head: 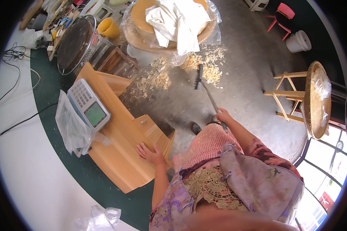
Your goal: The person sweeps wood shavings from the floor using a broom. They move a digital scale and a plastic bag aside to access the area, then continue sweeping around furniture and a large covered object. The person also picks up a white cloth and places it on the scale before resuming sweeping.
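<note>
My right hand (223, 115) grips the grey handle of a long-handled brush (210, 95). Its head, with black bristles, points away from me above the concrete floor. My left hand (151, 153) lies with fingers spread on the near end of a wooden cabinet top (124, 138), holding nothing. Farther along that top stands a digital scale (88, 102) with a keypad and a lit green display. A clear plastic bag (72, 121) hangs beside the scale. Pale shavings (159, 76) are scattered on the floor beyond the brush head.
Ahead, a white cloth (177, 23) covers part of a round wooden block (141, 17). A yellow bucket (108, 28) and a wooden stool (115, 62) stand left of it. At right, a woven tray (313, 115) rests by a wooden stand (289, 93); a lidded white bucket (298, 42) sits behind.
</note>
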Demonstrator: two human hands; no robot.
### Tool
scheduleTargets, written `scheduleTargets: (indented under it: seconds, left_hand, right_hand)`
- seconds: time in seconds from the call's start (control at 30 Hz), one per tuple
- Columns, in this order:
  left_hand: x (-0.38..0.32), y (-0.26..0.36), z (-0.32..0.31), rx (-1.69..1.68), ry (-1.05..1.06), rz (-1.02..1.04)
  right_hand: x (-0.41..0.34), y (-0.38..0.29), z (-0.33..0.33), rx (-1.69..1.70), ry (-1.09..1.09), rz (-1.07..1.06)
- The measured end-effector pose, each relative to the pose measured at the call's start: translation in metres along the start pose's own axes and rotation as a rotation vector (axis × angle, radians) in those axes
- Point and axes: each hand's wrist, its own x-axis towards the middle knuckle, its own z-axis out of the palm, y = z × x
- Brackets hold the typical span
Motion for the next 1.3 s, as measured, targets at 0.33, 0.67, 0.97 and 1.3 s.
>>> scheduleTargets:
  seconds: [0.33,0.67,0.97,1.3]
  left_hand:
    - [0.000,0.001,0.007,0.089,0.059,0.048]
    - [0.006,0.019,0.011,0.319,-0.048,-0.084]
    - [0.039,0.039,0.021,0.308,-0.206,-0.460]
    - [0.053,0.054,0.020,0.494,-0.474,-0.617]
  right_hand:
    - [0.087,0.010,-0.137,-0.167,0.262,0.260]
    - [0.191,-0.106,-0.047,-0.156,-0.172,0.130]
    - [0.124,-0.128,-0.148,0.074,-0.295,0.105]
    - [0.027,-0.009,-0.279,0.275,0.213,0.428]
